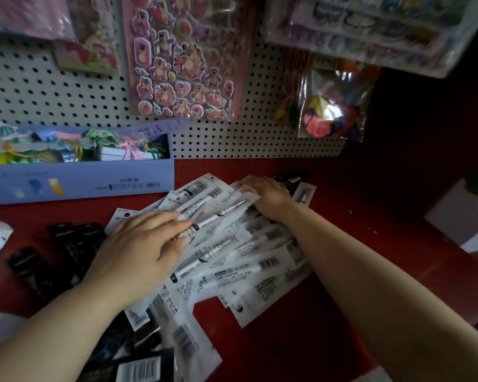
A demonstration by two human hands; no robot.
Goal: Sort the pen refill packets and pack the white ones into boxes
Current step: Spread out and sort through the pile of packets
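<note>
Resting flat, seemingly, both hands [138, 244] [268, 194] on white packets [246, 260].

Bear sticker sheet [183, 57] on pegboard [53, 86]; blue box [78, 179] on red shelf [342, 205]

- Single head view, worn on the person, looking forward and steeply down, wide-angle with bent edges.
- Close range: both forearms enter from the bottom corners of the frame.
- Red shelf surface [329, 312] fills the lower frame; pegboard back wall [260, 139] spans the upper frame.
- No second view, nothing shared.
</note>
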